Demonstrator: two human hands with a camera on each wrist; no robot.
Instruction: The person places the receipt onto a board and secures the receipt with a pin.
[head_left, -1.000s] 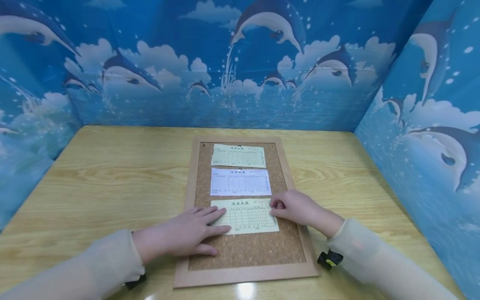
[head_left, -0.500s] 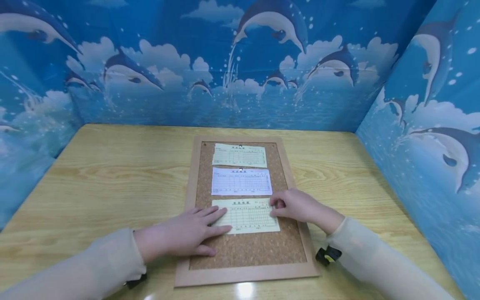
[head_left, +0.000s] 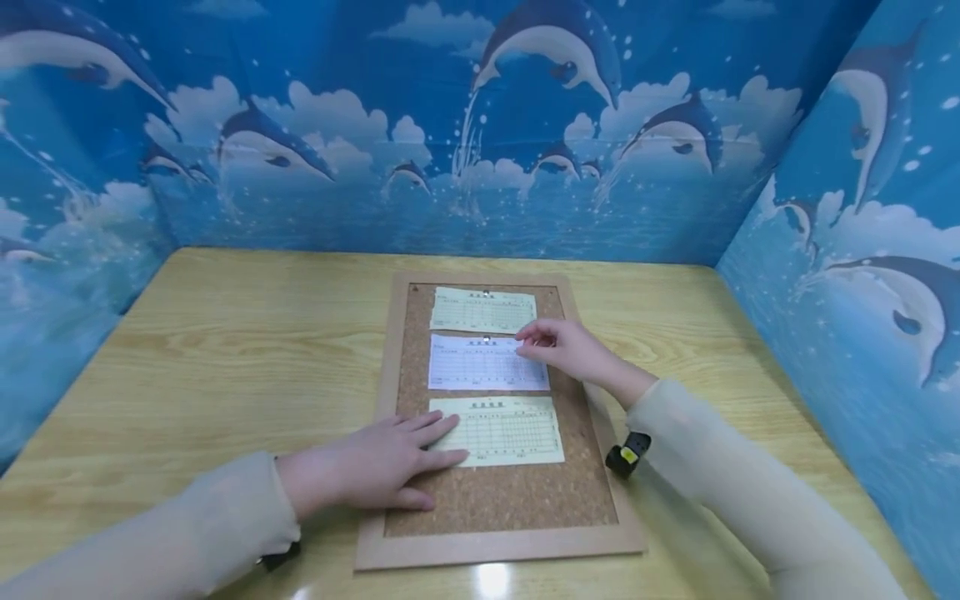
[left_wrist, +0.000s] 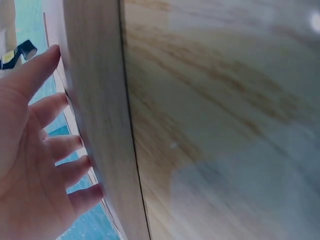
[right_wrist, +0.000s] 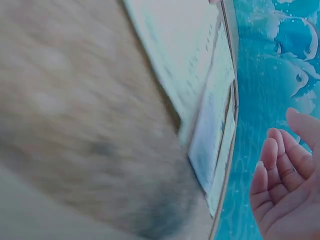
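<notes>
My left hand (head_left: 382, 462) lies flat with spread fingers over the left end of the lowest pale green form slip (head_left: 517, 432) on a framed cork board (head_left: 517, 500). Over the right part of the lilac slip (head_left: 472, 367) hovers my right hand (head_left: 566, 348), its fingers loosely bent. In the right wrist view, the thumb of that right hand (right_wrist: 290, 185) stands apart from the fingers, and nothing shows between them. A shiny pin (head_left: 486, 339) sits at the lilac slip's top edge. Another pin (head_left: 486, 293) is on the upper green slip (head_left: 483, 312).
The board lies on a wood-grain table (head_left: 285, 333). A blue dolphin-print curtain (head_left: 337, 208) surrounds the back and sides. A black strap device (head_left: 628, 454) hangs under the right wrist.
My right hand has left the right edge of the lowest slip and moved up and slightly left, over the lilac slip. My left hand keeps its place.
</notes>
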